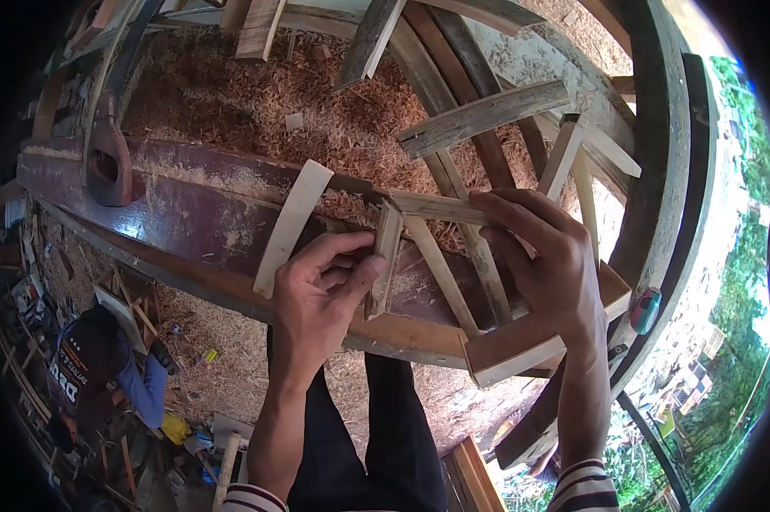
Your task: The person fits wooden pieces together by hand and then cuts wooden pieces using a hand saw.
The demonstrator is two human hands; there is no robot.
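My left hand (321, 290) pinches a short upright wooden strip (384, 264) near its middle. With my right hand (543, 252) I grip the right end of a longer strip (436, 207), whose left end meets the top of the short one at a corner. Below them lies a dark reddish plank (206, 218) dusted with shavings. A loose light strip (291, 229) crosses the plank left of my left hand. Thin slats (443, 277) slant down between my hands, and an angled wooden piece (519, 361) sits below my right hand.
A saw handle (109, 162) rests at the left of the plank. Curved beams (658, 171) stand at the right, with a green tool (646, 311) beside them. Wood offcuts (483, 119) lie across the top. A person (103, 367) in dark clothing is at the lower left.
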